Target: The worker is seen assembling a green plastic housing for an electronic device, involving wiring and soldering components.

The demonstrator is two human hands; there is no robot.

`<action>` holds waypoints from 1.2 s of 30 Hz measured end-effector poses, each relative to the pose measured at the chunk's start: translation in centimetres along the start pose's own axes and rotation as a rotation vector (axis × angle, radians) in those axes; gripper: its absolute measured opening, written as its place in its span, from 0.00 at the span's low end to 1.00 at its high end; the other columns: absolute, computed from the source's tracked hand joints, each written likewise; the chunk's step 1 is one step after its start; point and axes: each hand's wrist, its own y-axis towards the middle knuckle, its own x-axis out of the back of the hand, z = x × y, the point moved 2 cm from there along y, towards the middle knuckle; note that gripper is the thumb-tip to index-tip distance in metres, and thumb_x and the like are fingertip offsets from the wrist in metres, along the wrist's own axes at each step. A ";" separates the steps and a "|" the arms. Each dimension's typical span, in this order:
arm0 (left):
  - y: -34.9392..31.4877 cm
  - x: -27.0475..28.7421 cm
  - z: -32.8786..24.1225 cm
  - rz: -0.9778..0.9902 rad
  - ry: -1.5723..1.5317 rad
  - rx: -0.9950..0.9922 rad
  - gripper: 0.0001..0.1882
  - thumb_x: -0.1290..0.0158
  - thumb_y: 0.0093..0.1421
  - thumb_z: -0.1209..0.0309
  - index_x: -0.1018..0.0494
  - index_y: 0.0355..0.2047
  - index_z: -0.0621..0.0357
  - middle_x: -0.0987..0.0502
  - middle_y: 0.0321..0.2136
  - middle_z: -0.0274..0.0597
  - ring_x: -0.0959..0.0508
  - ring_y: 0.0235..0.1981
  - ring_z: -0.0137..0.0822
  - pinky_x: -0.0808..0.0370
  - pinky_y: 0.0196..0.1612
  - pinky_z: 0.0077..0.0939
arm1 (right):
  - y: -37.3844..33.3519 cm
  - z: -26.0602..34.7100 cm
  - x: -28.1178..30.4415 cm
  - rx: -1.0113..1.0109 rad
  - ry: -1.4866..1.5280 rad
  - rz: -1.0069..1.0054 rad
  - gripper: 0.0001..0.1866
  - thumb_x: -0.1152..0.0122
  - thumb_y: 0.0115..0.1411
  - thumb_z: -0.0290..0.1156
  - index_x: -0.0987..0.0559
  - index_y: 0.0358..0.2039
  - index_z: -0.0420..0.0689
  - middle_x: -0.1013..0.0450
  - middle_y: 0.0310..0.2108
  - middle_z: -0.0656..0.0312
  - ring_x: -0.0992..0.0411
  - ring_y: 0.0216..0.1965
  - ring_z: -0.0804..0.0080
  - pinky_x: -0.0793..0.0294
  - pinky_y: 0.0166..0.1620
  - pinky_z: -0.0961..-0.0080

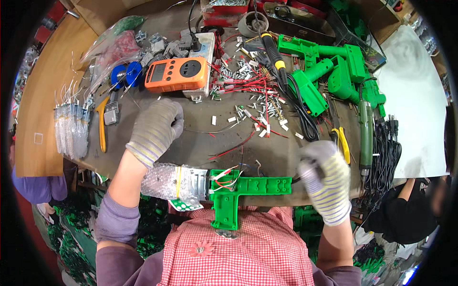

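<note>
My left hand [156, 128], in a striped grey glove, is closed above the bench mat, its fingers curled. Whatever may be inside is hidden; a thin wire lies on the mat beside its fingertips. At right, my right hand [327, 181], gloved too, is smeared by motion, so its grip is unclear. Between them a green plastic housing half [257, 186], shaped like a pistol, lies at the bench's near edge, its handle toward me. Red and white wires [226, 180] sit in its corner. Against its left end rests a bubble-wrapped metal part [164, 182] with a yellow band.
An orange multimeter [176, 75] lies beyond my left hand. Screws and white connectors [243, 76] scatter mid-bench. A soldering iron [273, 52], green housings [329, 71], yellow-handled pliers [343, 143] and a green tool [366, 133] are at right. Bubble-wrapped parts [71, 128] stand left.
</note>
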 end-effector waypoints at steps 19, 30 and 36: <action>-3.9 2.4 -11.0 -0.118 -1.122 0.085 0.08 0.37 0.56 0.76 0.22 0.36 0.57 0.21 0.32 0.38 0.21 0.34 0.33 0.24 0.40 0.27 | 1.4 5.9 -3.3 -0.040 0.269 0.120 0.07 0.30 0.54 0.26 0.20 0.33 0.44 0.23 0.25 0.56 0.24 0.24 0.56 0.26 0.28 0.65; -4.4 2.1 -11.4 -0.130 -1.111 0.133 0.09 0.37 0.56 0.79 0.25 0.35 0.58 0.21 0.32 0.38 0.23 0.33 0.28 0.26 0.37 0.23 | 1.3 6.4 -3.5 -0.002 0.197 0.034 0.06 0.30 0.53 0.26 0.20 0.31 0.44 0.24 0.23 0.58 0.25 0.22 0.55 0.27 0.27 0.64; -4.3 2.3 -11.3 -0.179 -1.011 0.051 0.10 0.36 0.53 0.81 0.24 0.33 0.58 0.21 0.32 0.38 0.21 0.33 0.32 0.25 0.38 0.26 | 1.3 6.5 -3.6 0.046 0.111 0.026 0.06 0.31 0.54 0.30 0.20 0.31 0.45 0.26 0.21 0.59 0.27 0.20 0.56 0.30 0.25 0.61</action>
